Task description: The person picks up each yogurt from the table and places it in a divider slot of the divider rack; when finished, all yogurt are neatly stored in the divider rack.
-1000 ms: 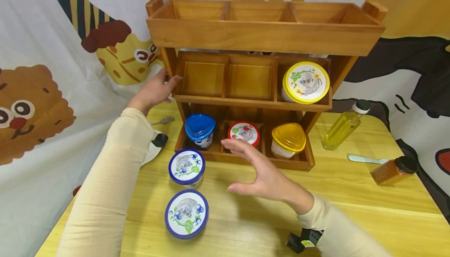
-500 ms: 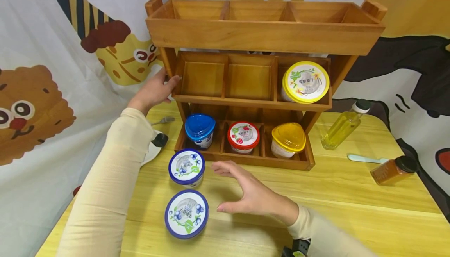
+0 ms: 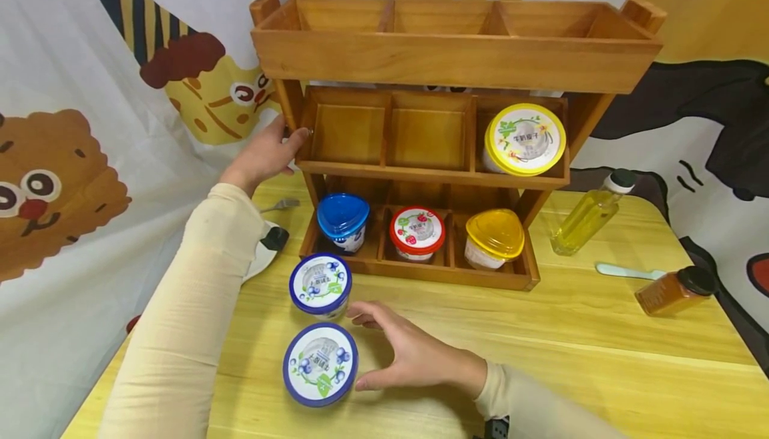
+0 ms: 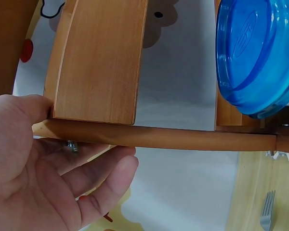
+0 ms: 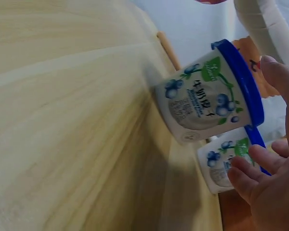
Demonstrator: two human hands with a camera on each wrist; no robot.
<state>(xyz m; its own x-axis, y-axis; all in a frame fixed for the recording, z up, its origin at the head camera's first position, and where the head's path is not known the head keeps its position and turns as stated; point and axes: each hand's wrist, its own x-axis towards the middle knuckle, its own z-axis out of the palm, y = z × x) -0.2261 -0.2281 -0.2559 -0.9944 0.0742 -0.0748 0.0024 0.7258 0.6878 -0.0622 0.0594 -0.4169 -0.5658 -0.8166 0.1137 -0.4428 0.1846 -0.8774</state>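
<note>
My left hand [image 3: 263, 157] grips the left side post of a three-tier wooden shelf [image 3: 450, 62]. In the left wrist view the thumb lies on one side of the wooden rail [image 4: 183, 137] and the fingers on the other. Two blueberry yogurt tubs with dark blue rims stand before the shelf: a nearer tub [image 3: 320, 365] and a farther tub [image 3: 320, 284]. Just right of the nearer one is my right hand [image 3: 411, 355], thumb and fingers spread apart, holding nothing. The right wrist view shows the nearer tub [image 5: 202, 96] upright on the table, beside the fingers.
The bottom tier bears a blue-lidded tub [image 3: 342, 217], a red-rimmed tub [image 3: 417, 232] and a yellow-lidded tub [image 3: 495, 235]. A yellow-rimmed tub [image 3: 525, 139] sits in the middle tier's right compartment. At right are an oil bottle [image 3: 591, 215], a spreader [image 3: 627, 271] and a spice jar [image 3: 675, 290]; at left, a fork [image 3: 282, 205].
My right hand has moved left and toward me, from in front of the red-rimmed tub to beside the nearer blueberry tub. The left hand has stayed on the shelf post.
</note>
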